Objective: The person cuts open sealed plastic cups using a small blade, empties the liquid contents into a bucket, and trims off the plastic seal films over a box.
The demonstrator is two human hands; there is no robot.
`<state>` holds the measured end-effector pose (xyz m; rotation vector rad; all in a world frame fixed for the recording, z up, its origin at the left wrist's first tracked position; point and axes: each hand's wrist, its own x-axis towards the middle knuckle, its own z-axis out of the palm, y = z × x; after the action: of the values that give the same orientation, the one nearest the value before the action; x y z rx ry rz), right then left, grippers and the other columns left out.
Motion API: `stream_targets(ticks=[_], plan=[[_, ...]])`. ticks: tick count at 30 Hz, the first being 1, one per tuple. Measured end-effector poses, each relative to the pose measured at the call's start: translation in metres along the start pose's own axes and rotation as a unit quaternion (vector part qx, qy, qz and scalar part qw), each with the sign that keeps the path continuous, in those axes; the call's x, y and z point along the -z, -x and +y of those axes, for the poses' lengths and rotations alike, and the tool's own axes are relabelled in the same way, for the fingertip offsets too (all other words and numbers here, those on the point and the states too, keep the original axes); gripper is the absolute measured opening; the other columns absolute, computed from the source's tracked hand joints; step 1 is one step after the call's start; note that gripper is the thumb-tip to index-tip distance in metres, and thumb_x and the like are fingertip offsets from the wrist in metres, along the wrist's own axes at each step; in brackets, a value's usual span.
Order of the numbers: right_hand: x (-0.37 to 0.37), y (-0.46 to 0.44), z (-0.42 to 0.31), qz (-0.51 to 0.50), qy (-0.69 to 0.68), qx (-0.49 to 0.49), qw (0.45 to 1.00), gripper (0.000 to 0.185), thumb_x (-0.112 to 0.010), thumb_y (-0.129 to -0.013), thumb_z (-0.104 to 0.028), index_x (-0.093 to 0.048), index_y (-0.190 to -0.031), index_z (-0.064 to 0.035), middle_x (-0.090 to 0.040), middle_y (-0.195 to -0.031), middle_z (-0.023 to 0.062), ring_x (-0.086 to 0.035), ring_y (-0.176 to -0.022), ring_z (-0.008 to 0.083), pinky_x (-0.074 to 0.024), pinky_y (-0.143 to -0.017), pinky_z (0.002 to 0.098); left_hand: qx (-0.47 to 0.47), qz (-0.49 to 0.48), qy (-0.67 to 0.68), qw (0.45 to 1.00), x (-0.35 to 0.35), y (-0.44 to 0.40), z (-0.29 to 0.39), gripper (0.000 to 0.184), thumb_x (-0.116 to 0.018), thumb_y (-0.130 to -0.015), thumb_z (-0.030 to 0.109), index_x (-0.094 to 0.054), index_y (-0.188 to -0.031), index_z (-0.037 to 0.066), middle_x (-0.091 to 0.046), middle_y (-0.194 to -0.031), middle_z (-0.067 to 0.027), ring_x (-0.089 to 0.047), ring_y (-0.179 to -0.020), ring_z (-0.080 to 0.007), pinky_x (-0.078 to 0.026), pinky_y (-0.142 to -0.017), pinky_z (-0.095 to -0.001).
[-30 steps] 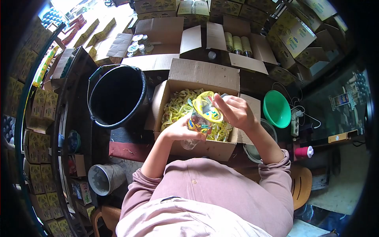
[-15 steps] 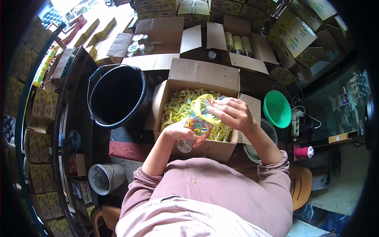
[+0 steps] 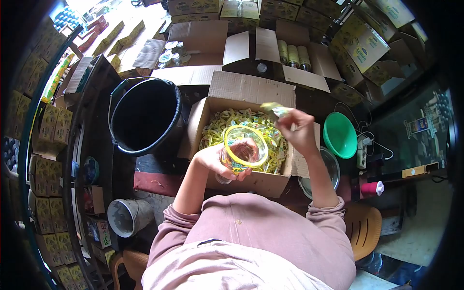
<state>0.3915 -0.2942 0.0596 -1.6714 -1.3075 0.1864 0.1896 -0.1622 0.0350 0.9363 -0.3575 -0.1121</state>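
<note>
My left hand [image 3: 212, 162] is wrapped round a clear plastic jar [image 3: 245, 151] with a yellow rim and coloured print on its side. The jar is tilted, so its round mouth faces up toward me. My right hand [image 3: 298, 128] is raised to the right of the jar, fingers pinched on a yellow-and-clear plastic piece [image 3: 275, 108] that is blurred by motion. Beneath both hands stands an open cardboard box [image 3: 251, 89] full of crumpled yellow, green and clear plastic pieces [image 3: 220, 123]. The jar hides part of this heap.
A black bucket [image 3: 113, 121] stands left of the box, a green bowl [image 3: 340, 135] to the right. Behind are open cartons, one with clear jars [image 3: 175, 59], another with yellowish cylinders [image 3: 293, 54]. A grey bucket [image 3: 128, 217] is low left; a pink thread spool [image 3: 369, 187] lies right.
My right hand has moved from the jar's top up and to the right, carrying the yellow-and-clear plastic piece. The jar in my left hand has turned so its mouth faces me.
</note>
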Motion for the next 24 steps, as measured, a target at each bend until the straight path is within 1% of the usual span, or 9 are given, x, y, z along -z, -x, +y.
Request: stream_targets(ticks=[1, 3, 4, 7, 8, 12, 15, 19, 24], plan=[[0.004, 0.0, -0.013, -0.113, 0.025, -0.11, 0.987, 0.065, -0.061, -0.061, 0.008, -0.046, -0.124, -0.0027, -0.063, -0.066, 0.01, -0.062, -0.062, 0.0148, -0.0503, -0.061, 0.0276, -0.002, 0.002, -0.004, 1.0, 0.001, 0.0, 0.001, 0.06, -0.074, -0.062, 0.008, -0.041, -0.112, 0.004, -0.056, -0.087, -0.0075, -0.056, -0.074, -0.0128, -0.046, -0.066, -0.0253], [-0.007, 0.018, 0.018, -0.223, 0.22, -0.15, 0.938, 0.085, -0.054, -0.059, 0.01, -0.025, -0.137, -0.0067, -0.063, -0.068, 0.0139, -0.063, -0.062, 0.0243, -0.0509, -0.063, 0.0334, -0.032, 0.042, -0.056, 0.997, 0.006, -0.001, 0.001, 0.064, -0.074, -0.063, 0.01, -0.039, -0.117, 0.006, -0.054, -0.096, -0.0082, -0.056, -0.083, -0.0144, -0.046, -0.072, -0.0268], [-0.012, 0.023, 0.024, -0.217, 0.247, -0.16, 0.931, 0.089, -0.052, -0.058, 0.01, -0.02, -0.139, -0.0097, -0.062, -0.069, 0.0165, -0.061, -0.062, 0.0299, -0.0504, -0.065, 0.0371, -0.067, 0.087, -0.063, 0.992, 0.004, -0.004, -0.001, 0.067, -0.074, -0.064, 0.011, -0.037, -0.119, 0.006, -0.05, -0.103, -0.0087, -0.053, -0.089, -0.0155, -0.045, -0.076, -0.0282], [-0.004, 0.025, 0.022, -0.192, 0.147, -0.179, 0.954, 0.088, -0.057, -0.056, 0.005, -0.025, -0.137, -0.0088, -0.061, -0.064, 0.0146, -0.061, -0.059, 0.0227, -0.0496, -0.062, 0.0319, -0.091, 0.215, -0.139, 0.962, 0.007, -0.006, -0.001, 0.07, -0.065, -0.073, 0.016, -0.025, -0.129, 0.006, -0.04, -0.118, -0.0101, -0.046, -0.108, -0.0191, -0.04, -0.09, -0.0345], [-0.004, 0.026, 0.022, -0.138, 0.101, -0.164, 0.972, 0.07, -0.06, -0.06, 0.006, -0.044, -0.126, -0.006, -0.062, -0.066, 0.0104, -0.06, -0.058, 0.0158, -0.0493, -0.059, 0.0267, -0.097, 0.257, -0.111, 0.955, 0.006, -0.007, 0.0, 0.066, -0.062, -0.075, 0.015, -0.025, -0.128, 0.006, -0.039, -0.119, -0.0105, -0.046, -0.109, -0.0195, -0.04, -0.09, -0.0348], [-0.004, 0.025, 0.01, 0.02, 0.009, -0.129, 0.991, 0.02, -0.066, -0.069, 0.006, -0.065, -0.087, -0.0009, -0.063, -0.072, 0.0025, -0.058, -0.063, 0.0058, -0.0472, -0.059, 0.019, -0.149, 0.356, -0.155, 0.909, -0.013, -0.022, 0.0, 0.058, -0.058, -0.076, 0.011, -0.028, -0.125, 0.004, -0.037, -0.122, -0.0111, -0.047, -0.105, -0.0188, -0.04, -0.088, -0.0334], [-0.008, 0.024, 0.009, 0.097, -0.072, -0.133, 0.984, 0.017, -0.064, -0.07, 0.005, -0.065, -0.087, 0.0001, -0.064, -0.075, 0.0054, -0.062, -0.067, 0.0089, -0.0497, -0.061, 0.0216, -0.213, 0.388, -0.381, 0.811, 0.001, -0.023, -0.012, 0.054, -0.063, -0.076, 0.005, -0.031, -0.119, 0.003, -0.041, -0.115, -0.0112, -0.046, -0.108, -0.0173, -0.041, -0.089, -0.0342], [-0.016, 0.024, -0.013, 0.166, -0.206, -0.11, 0.958, 0.013, -0.064, -0.075, 0.002, -0.064, -0.088, -0.0008, -0.063, -0.078, 0.0037, -0.06, -0.069, 0.0089, -0.0487, -0.063, 0.0213, -0.172, 0.42, -0.25, 0.855, -0.009, -0.025, -0.012, 0.058, -0.069, -0.071, 0.002, -0.032, -0.115, 0.002, -0.049, -0.102, -0.0083, -0.053, -0.096, -0.014, -0.047, -0.079, -0.0266], [-0.037, 0.029, -0.045, 0.223, -0.203, -0.022, 0.953, 0.013, -0.064, -0.075, 0.003, -0.063, -0.088, -0.0002, -0.059, -0.078, 0.0046, -0.057, -0.069, 0.009, -0.0478, -0.062, 0.0213, -0.21, 0.468, -0.37, 0.775, -0.013, -0.028, -0.016, 0.061, -0.071, -0.071, 0.006, -0.032, -0.118, 0.001, -0.049, -0.101, -0.0102, -0.054, -0.091, -0.0136, -0.047, -0.077, -0.0257]])
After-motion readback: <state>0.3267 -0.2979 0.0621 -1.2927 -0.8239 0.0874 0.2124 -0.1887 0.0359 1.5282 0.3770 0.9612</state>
